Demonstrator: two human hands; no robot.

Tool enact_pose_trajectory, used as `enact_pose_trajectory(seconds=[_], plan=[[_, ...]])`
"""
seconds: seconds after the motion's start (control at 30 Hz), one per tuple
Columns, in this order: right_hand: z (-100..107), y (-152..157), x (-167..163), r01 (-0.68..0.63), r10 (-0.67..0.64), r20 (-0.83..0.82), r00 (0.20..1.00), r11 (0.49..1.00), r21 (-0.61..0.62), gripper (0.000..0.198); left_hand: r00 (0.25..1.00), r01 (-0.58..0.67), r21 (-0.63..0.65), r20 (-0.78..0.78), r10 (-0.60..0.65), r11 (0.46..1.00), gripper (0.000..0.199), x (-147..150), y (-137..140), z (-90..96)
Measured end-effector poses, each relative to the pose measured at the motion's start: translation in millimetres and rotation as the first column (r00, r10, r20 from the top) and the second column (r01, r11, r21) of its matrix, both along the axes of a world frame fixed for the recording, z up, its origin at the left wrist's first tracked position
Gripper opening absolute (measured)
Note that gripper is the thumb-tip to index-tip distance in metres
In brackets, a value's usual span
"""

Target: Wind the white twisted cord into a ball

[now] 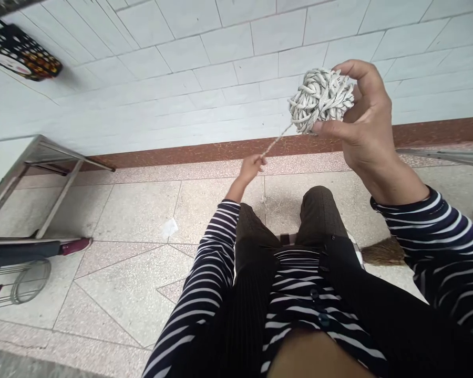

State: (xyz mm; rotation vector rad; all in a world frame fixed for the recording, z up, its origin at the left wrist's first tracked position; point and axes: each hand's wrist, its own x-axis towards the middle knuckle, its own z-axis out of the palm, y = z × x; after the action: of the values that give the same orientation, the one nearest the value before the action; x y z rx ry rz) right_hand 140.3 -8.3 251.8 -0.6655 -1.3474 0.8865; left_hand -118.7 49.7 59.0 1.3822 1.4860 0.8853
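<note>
A ball of whitish cord with thin dark flecks [321, 100] is held up in front of the tiled wall. My right hand [364, 118] grips it from the right, thumb underneath and fingers over the top and far side. From the ball's lower left a single strand of cord [276, 140] runs down taut to my left hand [252, 168]. The left fingers are closed on that strand, lower and farther left than the ball. My legs in dark trousers lie below, between both arms.
White tiles cover the wall [236, 68] ahead. A metal-framed table [69, 184] stands left, near another person's shoe [75, 247] and a wire stool [31, 281]. A patterned bag [21, 52] hangs upper left. White scrap [169, 228] and a straw broom [384, 252] lie on the floor.
</note>
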Motion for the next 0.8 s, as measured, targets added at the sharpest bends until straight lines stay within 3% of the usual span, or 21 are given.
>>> enact_pose_trajectory(seconds=[0.13,0.27,0.33,0.4,0.5,0.63,0.7,0.8], plan=[[5.0,1.5,3.3,-0.001,0.002,-0.021,1.000,1.000,0.020,0.070,0.946,0.324,-0.081,0.005,-0.324,0.943,0.027,62.1,-30.5,-27.0],[-0.6,4.0,7.7,0.038,-0.040,-0.085,0.996,0.999,-0.028,0.071,0.826,0.557,-0.078,0.152,-0.542,0.827,0.015,69.6,-86.6,-40.8],[-1.3,1.9,9.7,0.053,-0.056,-0.044,0.997,0.997,-0.062,0.068,0.827,0.550,-0.107,0.208,-0.522,0.828,0.012,52.6,-102.8,-40.4],[0.0,-2.2,11.1,0.063,-0.061,0.026,0.998,0.994,-0.087,0.064,0.884,0.442,-0.141,0.233,-0.405,0.886,0.024,28.9,-103.5,-36.2],[2.3,-8.6,12.0,0.069,-0.055,0.113,0.992,0.990,-0.119,0.063,0.957,0.180,-0.119,0.250,-0.146,0.977,0.032,-5.4,-80.1,-24.8],[5.6,-13.3,13.6,0.103,-0.076,0.168,0.983,0.982,-0.158,0.066,0.958,-0.053,-0.023,0.281,0.058,0.998,0.032,-23.7,-49.0,-10.9],[7.9,-11.4,16.1,0.122,-0.089,0.181,0.979,0.976,-0.179,0.065,0.967,-0.013,-0.033,0.254,0.021,0.999,0.032,-18.9,-52.3,-8.5],[4.4,4.1,22.8,0.158,-0.112,0.208,0.972,0.963,-0.218,0.063,0.962,0.248,-0.080,0.139,-0.235,0.965,0.030,-4.9,-81.7,-6.0]])
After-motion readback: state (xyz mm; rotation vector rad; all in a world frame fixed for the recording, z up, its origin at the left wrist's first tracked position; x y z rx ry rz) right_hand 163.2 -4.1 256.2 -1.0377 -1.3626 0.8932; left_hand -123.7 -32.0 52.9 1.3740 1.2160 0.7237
